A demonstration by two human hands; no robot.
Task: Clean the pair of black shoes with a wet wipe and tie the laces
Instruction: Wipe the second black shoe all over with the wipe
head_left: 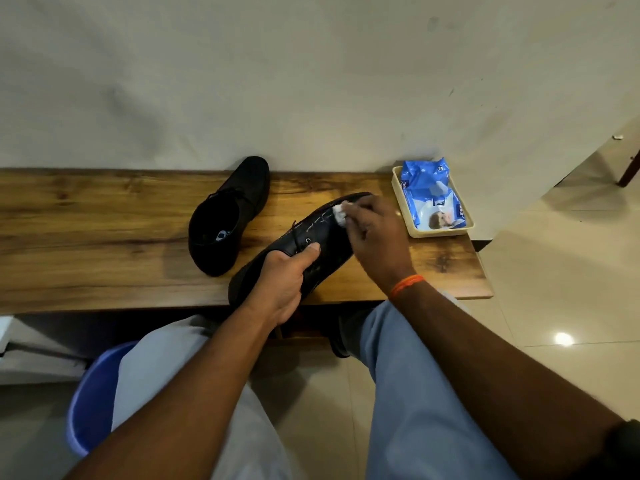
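Note:
My left hand (282,287) grips one black shoe (323,233) by its heel and collar, holding it tilted over the front of the wooden bench (104,237), toe pointing away to the right. My right hand (375,237) presses a crumpled white wet wipe (339,213) against the shoe's toe area. Wet streaks show on the leather near the laces. The second black shoe (227,216) lies on the bench to the left, opening toward me, its laces loose.
A blue pack of wet wipes (429,195) lies in a cream tray (400,197) at the bench's right end, against the white wall. A blue bucket (93,400) stands on the floor by my left knee. Tiled floor extends to the right.

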